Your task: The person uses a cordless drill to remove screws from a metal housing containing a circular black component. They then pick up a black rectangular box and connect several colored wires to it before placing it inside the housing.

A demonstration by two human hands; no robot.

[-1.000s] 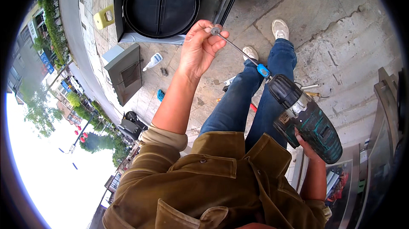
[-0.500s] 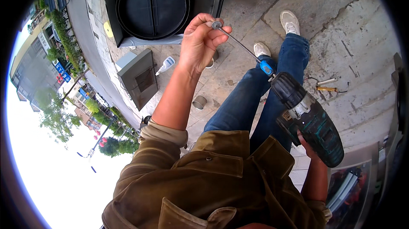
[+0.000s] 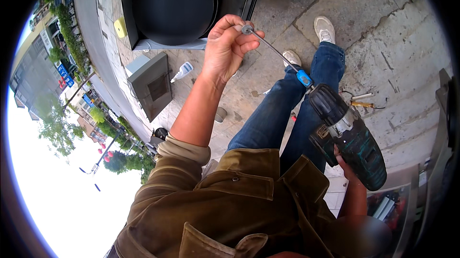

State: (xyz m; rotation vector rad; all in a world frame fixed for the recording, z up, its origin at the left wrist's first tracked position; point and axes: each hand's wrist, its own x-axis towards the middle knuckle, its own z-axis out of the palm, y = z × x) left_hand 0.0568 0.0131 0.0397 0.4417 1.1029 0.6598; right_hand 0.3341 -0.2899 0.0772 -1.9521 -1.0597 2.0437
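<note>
Hardly anything has shifted in the hands since half a second ago, but the bar that crossed the round black disc (image 3: 175,8) at the top no longer shows. Two hands are at work: the left hand (image 3: 225,47) has thumb and forefinger pinched on one small grey washer-like disc (image 3: 247,29) at the end of one long bit (image 3: 275,52), out over the paving, and the right hand (image 3: 346,164) is wrapped around the handle of one cordless drill (image 3: 357,143). One blue collar (image 3: 304,78) sits on the bit near the chuck. Two pale shoes (image 3: 325,29) and two thin tools (image 3: 364,105) show on the ground. Containers number at least two: one white squeeze bottle (image 3: 182,71) and one grey cup (image 3: 220,115) beside the left forearm; their contents cannot be told.
</note>
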